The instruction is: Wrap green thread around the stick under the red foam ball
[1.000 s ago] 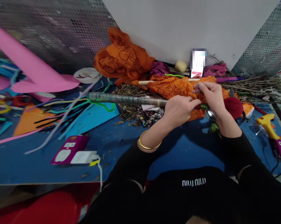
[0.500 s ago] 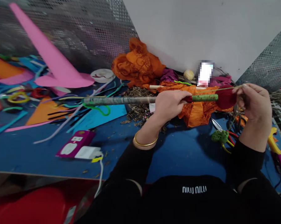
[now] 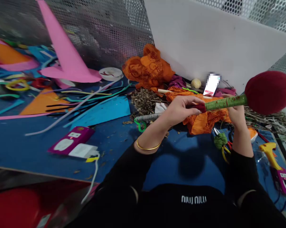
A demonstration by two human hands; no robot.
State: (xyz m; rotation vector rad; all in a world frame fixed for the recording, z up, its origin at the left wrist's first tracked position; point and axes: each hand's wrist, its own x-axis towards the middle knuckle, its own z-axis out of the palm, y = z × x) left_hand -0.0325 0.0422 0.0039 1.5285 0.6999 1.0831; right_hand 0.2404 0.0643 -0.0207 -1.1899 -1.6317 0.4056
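Observation:
My left hand is closed round a long stick at a dark red cloth-covered part. Right of it, the stick is wound with green yarn and ends in a big dark red ball-shaped head. To the lower left the grey-wrapped shaft shows beyond my wrist, with a bright green bent strip by its end. My right hand is behind and below the green-wound part, its fingers mostly hidden by it. A ball of green yarn lies on the table by the right forearm.
Orange cloth lies under the stick, a phone behind it. Scissors and a yellow glue gun lie at right. Left are a pink cone hat, coloured strips and a purple box. Dry twigs sit far right.
The stick's red head has swung up into full view at right. My right hand has moved left, from holding the yarn strand out to behind the stick. The view has shifted slightly.

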